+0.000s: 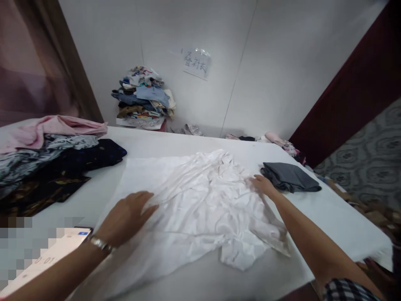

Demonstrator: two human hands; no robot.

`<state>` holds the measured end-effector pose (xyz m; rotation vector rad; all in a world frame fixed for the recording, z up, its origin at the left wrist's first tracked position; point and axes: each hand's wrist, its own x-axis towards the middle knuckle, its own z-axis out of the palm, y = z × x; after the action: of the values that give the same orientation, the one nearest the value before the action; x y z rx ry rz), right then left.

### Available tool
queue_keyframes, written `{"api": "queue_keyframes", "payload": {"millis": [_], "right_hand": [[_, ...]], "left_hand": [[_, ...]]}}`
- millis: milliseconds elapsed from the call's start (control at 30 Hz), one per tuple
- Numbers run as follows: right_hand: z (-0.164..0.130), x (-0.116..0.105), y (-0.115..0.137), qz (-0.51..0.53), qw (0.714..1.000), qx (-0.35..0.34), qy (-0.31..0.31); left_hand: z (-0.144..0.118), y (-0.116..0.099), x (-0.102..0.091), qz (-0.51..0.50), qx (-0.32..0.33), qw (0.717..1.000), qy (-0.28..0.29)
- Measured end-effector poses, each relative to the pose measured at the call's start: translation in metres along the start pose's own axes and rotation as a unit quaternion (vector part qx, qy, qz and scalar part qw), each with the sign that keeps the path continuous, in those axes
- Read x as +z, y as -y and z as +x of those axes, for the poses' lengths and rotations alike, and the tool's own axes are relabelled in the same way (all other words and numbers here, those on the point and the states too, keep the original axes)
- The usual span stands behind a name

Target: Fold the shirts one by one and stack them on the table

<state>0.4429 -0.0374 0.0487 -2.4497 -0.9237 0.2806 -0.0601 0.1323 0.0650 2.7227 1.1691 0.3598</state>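
A crumpled white shirt [213, 200] lies spread across the middle of the white table, with many loose wrinkles and a bunched part at its near right. At its left side is my left hand [131, 215], thumb and fingers apart over the fabric; a metal bracelet [100, 244] circles that wrist. My right hand [262, 184] reaches to the shirt's far right edge with fingers stretched out, touching or just over the cloth. Right beside that hand sits a folded dark grey garment [291, 176].
Piled clothes [56, 154] in pink, patterned and black cover the table's left side. A tall clothes stack [144, 98] stands by the back wall, below a handwritten sign [196, 65]. Near the lower left is a lit phone [62, 246], partly pixelated. More garments [278, 142] line the back right edge.
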Motion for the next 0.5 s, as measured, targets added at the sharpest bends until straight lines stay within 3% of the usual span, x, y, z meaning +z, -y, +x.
{"api": "queue_keyframes", "payload": {"millis": [100, 200, 300, 367, 500], "right_hand": [[-0.055, -0.003, -0.024, 0.008, 1.000, -0.005, -0.002], [-0.103, -0.005, -0.033, 0.005, 1.000, -0.012, -0.009], [-0.132, -0.012, -0.034, 0.036, 0.999, -0.003, 0.008], [-0.139, -0.021, -0.039, 0.112, 0.994, 0.001, 0.013], [-0.138, -0.039, -0.064, 0.259, 0.964, 0.029, -0.048]], "left_hand": [[-0.056, -0.025, 0.013, -0.046, 0.067, 0.997, -0.011], [-0.092, -0.040, 0.024, -0.039, 0.097, 0.994, -0.010], [-0.100, -0.049, 0.022, -0.021, 0.094, 0.995, -0.001], [-0.097, -0.055, 0.014, -0.020, 0.092, 0.995, 0.016], [-0.095, -0.070, 0.001, -0.029, 0.095, 0.995, 0.025]]}}
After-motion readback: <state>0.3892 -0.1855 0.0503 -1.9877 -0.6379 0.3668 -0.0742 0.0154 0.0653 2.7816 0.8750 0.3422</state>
